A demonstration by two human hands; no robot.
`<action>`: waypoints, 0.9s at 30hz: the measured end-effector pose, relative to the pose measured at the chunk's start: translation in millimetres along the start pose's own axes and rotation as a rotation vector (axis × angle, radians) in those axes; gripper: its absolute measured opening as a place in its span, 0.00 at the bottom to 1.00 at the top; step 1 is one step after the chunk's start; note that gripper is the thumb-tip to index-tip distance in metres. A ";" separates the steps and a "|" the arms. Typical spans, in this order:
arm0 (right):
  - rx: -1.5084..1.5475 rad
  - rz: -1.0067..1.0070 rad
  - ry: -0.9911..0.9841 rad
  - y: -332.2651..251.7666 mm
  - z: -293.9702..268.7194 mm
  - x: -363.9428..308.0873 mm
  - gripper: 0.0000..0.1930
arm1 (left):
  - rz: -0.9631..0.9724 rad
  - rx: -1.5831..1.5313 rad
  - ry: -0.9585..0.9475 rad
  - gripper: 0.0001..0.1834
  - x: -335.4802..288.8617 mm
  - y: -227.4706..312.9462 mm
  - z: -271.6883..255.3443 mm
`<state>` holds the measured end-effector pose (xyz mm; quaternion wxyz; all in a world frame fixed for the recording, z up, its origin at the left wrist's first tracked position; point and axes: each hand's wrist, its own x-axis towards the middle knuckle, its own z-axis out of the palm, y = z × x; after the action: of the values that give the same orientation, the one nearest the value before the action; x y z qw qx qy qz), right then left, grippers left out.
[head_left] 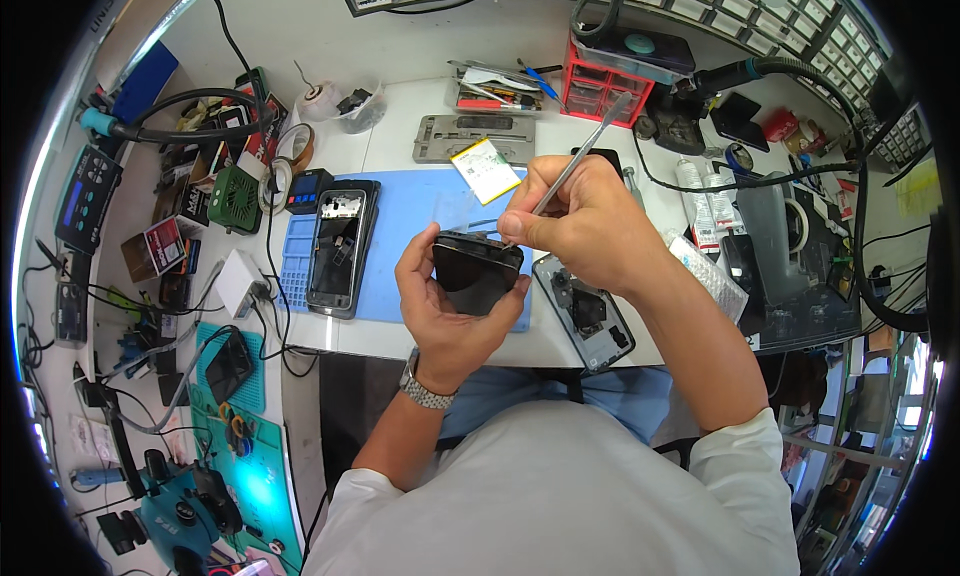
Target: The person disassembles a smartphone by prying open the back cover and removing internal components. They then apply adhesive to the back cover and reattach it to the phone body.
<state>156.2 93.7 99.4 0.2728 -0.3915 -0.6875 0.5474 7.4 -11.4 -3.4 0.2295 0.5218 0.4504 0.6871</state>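
My left hand (445, 341) is wrapped round a dark smartphone (478, 284), tilted up with its glossy black face toward me. In my right hand (590, 221) is a slim metal pry tool (603, 126), its flat end pointing up and away. The tool's lower tip meets the phone's top edge, where my fingers partly hide it. Beyond the hands lies a white, yellow-edged flat phone battery (485, 171) on the blue mat (395, 201). An opened phone housing (583, 314) rests to the right, and a phone frame (340, 246) to the left.
A grey metal fixture (435, 141), a tool tray (497, 88) and red drawers (603, 84) stand at the back. White tubes (697, 204) lie on the right. Hoses and cables cross both sides. A blue microscope (180, 516) is at the lower left.
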 end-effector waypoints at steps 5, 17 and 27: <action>0.031 -0.014 -0.013 1.2 0.3 -2.2 0.10 | 0.194 0.138 -0.038 0.50 -0.9 -7.0 -4.9; -0.012 0.045 -0.011 -14.2 -5.2 -8.8 0.11 | 0.079 0.072 0.019 0.52 -14.7 -20.6 -8.6; 0.276 -0.187 0.163 -3.8 10.4 -35.2 0.11 | 0.014 0.099 -0.049 0.54 -13.2 -18.5 -14.7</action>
<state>166.1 58.3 102.3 0.4285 -0.3278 -0.6149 0.5751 -4.4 -18.2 -26.7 0.2092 0.5523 0.4746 0.6527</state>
